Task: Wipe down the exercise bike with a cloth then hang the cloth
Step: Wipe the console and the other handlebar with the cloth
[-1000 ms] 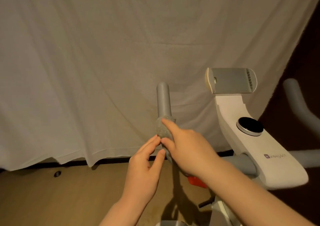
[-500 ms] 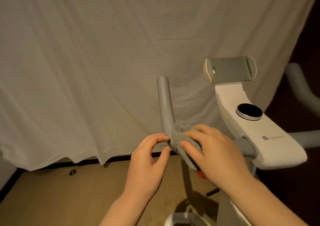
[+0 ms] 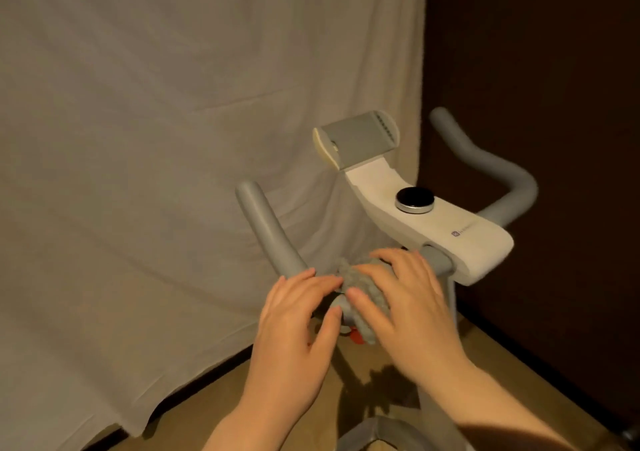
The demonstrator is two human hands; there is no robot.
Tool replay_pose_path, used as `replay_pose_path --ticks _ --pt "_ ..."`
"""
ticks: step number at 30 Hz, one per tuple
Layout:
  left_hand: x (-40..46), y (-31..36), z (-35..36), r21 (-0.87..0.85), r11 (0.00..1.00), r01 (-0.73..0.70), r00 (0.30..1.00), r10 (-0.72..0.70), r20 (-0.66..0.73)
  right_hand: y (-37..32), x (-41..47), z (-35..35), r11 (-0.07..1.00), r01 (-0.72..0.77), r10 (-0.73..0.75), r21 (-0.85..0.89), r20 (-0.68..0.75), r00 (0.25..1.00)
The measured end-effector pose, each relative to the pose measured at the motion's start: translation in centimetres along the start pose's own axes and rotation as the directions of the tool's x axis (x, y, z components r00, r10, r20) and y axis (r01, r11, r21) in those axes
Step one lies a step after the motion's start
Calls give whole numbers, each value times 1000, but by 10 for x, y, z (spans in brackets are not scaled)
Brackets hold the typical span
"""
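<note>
**One head-worn view, looking forward and down**

You have a single camera, worn on your head, tilted down over the exercise bike (image 3: pixel 429 222) from close range. Its handlebar (image 3: pixel 266 232) sits at frame centre, a draped sheet (image 3: pixel 156 139) fills the background, and the floor (image 3: pixel 374 374) shows along the bottom edge

The cloth (image 3: pixel 360 284) looks nubbly, rough grey fabric. The handlebar (image 3: pixel 266 232) has a matt grey foam-like skin. The console (image 3: pixel 450 232) is smooth white plastic, its knob (image 3: pixel 415 199) glossy black, metal-rimmed.
</note>
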State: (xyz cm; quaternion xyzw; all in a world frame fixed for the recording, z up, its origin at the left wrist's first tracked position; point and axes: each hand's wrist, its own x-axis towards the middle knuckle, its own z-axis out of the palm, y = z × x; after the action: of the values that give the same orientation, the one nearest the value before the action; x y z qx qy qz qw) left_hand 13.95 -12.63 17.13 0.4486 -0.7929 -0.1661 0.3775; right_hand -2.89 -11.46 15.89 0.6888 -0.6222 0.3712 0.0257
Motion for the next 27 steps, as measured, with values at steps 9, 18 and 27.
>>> replay_pose_path --ticks 9,18,27 --pt "36 22 21 58 988 -144 982 135 134 36 16 -20 976 -130 95 -175 -191 977" --pt "73 50 59 72 978 -193 948 167 272 91 21 -42 961 -275 268 16 -291 918" --pt "100 78 104 30 984 -174 970 166 180 90 18 -34 633 -395 697 665 -269 665"
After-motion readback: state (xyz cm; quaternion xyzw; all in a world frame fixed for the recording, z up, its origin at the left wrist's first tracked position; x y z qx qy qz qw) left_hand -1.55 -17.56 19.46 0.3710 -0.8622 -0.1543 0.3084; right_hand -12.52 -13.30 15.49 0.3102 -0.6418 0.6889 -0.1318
